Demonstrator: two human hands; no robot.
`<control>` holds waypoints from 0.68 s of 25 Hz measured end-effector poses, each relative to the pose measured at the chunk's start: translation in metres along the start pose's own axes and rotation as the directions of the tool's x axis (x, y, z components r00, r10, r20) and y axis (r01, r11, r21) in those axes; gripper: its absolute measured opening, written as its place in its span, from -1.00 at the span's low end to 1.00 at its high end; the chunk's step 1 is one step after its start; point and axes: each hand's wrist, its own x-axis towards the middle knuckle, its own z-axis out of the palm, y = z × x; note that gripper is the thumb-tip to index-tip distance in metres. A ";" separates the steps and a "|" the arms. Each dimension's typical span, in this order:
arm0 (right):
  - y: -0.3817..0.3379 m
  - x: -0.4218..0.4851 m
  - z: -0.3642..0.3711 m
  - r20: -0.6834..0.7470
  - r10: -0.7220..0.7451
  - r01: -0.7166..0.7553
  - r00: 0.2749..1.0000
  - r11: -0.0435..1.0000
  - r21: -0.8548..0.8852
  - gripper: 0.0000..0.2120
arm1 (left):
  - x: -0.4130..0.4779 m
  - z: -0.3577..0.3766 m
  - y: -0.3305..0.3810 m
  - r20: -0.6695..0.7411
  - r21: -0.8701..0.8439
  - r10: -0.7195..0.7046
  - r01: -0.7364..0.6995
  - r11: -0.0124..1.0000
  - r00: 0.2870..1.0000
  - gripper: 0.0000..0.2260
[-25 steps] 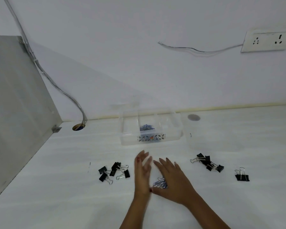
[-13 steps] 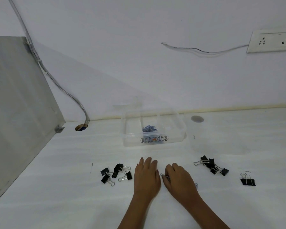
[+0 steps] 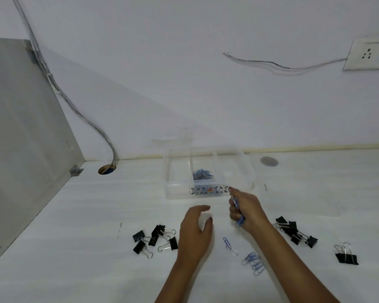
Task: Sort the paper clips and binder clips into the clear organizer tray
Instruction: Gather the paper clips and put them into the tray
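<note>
Right hand [image 3: 246, 209] fisted on paper clips [image 3: 237, 212], just short of the tray [image 3: 177, 194] ahead-left; left hand [image 3: 195, 231] open, empty.

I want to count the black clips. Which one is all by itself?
The binder clip farthest right lies alone near the table's edge. The other binder clips sit bunched in two piles, one beside each hand.

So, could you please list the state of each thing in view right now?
Clear plastic organizer tray: open, blue paper clips in its middle compartment.
Right hand: closed on a bunch of blue clips.
Left hand: open, empty.
Loose blue paper clips: on the table.
Black binder clips: on the table, unsorted.
</note>
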 end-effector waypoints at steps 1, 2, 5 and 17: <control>-0.014 0.009 0.012 0.027 0.013 -0.015 1.000 0.998 0.067 -0.66 | 0.012 -0.003 0.007 -0.040 -0.063 -0.020 0.018 0.998 0.999 -0.79; -0.026 0.019 0.025 0.043 -0.012 0.008 0.999 0.997 0.082 -0.66 | 0.025 -0.005 0.014 -0.047 -0.117 -0.048 0.043 0.992 0.998 -0.79; -0.053 0.051 0.065 0.040 -0.196 0.194 0.980 0.980 0.042 -0.67 | 0.056 -0.007 0.025 0.024 -0.188 -0.107 0.110 0.976 0.994 -0.77; -0.041 0.072 0.048 0.354 -0.540 0.582 0.764 0.339 -0.739 -0.91 | 0.014 0.010 -0.008 0.498 0.086 -0.152 0.126 0.988 0.854 -0.30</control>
